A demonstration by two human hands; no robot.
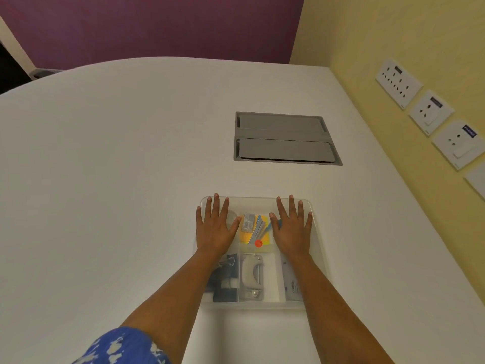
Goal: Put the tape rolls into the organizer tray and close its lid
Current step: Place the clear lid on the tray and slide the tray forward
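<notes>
Organizer tray [319,261]: clear plastic with divided compartments, sitting on the bench under both hands; its clear lid [258,203] lies down over it.
Left hand [215,227]: flat, palm down on the lid's left part, fingers [216,206] spread and straight, gripping nothing.
Right hand [291,228]: flat, palm down on the lid's right part, fingers [291,207] spread, gripping nothing.
Tape roll [232,219]: a pale, translucent round shape in the far-left compartment, just beside the left thumb, partly under the left fingers; too faint to say more.
Between the hands: yellow sticky notes [245,236], a small staple box [248,222], an orange-red round piece [258,243].
Nearer than the palms: a black binder clip [231,261] below the left wrist, a grey hole punch [252,275] in the middle compartment, a printed flat pack [294,286] beside the right forearm.
Bench [118,179]: white, with a curved far edge; a grey hatch [284,137] is set into it well beyond the fingertips.
Room: purple wall [157,24] ahead, yellow wall on the right with white socket plates [430,111].
Sleeve [123,348]: blue with white pattern, on the left arm.
</notes>
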